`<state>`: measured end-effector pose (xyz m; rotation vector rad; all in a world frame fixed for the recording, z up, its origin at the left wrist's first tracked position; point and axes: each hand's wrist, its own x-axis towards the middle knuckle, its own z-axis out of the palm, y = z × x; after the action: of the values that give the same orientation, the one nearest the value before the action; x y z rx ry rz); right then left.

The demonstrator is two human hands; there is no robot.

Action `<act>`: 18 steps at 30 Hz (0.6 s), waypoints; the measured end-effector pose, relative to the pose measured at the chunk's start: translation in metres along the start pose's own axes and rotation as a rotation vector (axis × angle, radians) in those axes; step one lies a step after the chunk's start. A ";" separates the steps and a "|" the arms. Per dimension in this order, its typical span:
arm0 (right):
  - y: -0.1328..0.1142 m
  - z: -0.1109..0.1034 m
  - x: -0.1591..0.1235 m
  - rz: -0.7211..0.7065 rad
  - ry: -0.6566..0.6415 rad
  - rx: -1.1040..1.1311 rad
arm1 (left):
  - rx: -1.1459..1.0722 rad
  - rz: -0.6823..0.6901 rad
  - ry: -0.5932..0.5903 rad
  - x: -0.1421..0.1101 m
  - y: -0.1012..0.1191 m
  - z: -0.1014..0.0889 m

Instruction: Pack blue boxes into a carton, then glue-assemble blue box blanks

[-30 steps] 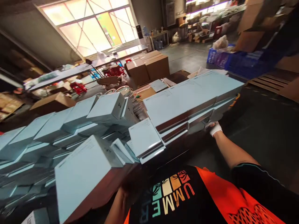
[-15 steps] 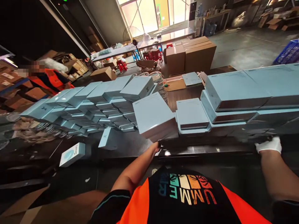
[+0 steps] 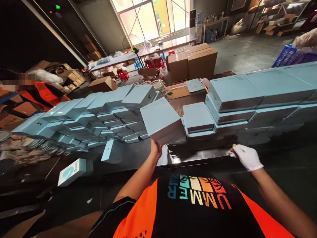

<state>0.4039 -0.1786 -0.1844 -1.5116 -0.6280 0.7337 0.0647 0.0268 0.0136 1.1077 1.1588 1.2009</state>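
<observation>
My bare left hand point(image 3: 156, 148) grips the lower edge of a tilted light-blue box point(image 3: 162, 121) held just above the dark table point(image 3: 133, 155). My right hand point(image 3: 246, 157), in a white glove, hovers near the table's front edge below a long stack of light-blue boxes point(image 3: 257, 96); its fingers curl around something small that I cannot make out. A lower single box point(image 3: 198, 117) sits between the held box and that stack. To the left, rows of stacked light-blue boxes point(image 3: 99, 112) cover the table.
A small white-and-blue box point(image 3: 71, 171) lies near the table's left front, and another box point(image 3: 108, 151) lies flat beside it. Brown cartons point(image 3: 195, 61) stand beyond. A person in orange point(image 3: 42, 92) is at far left. A blue crate point(image 3: 289, 56) is at right.
My gloved right hand has moved left and inward along the table edge. The left hand still holds the tilted box, now slightly higher. The view shifted a little.
</observation>
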 end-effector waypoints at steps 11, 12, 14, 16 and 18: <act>-0.278 0.144 0.118 -0.583 -0.134 -0.748 | -0.129 -0.058 -0.328 0.009 0.076 0.052; -0.277 0.151 0.128 -0.511 -0.150 -0.802 | -0.120 -0.079 -0.344 0.013 0.078 0.053; -0.265 0.160 0.137 -0.414 -0.167 -0.837 | -0.105 -0.117 -0.370 0.019 0.079 0.055; -0.251 0.164 0.135 -0.371 -0.166 -0.835 | -0.099 -0.142 -0.386 0.024 0.079 0.058; -0.242 0.166 0.129 -0.363 -0.156 -0.803 | -0.092 -0.156 -0.386 0.026 0.077 0.061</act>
<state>0.3702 0.0444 0.0438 -1.9863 -1.3865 0.3176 0.1188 0.0567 0.0947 1.0987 0.8665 0.8643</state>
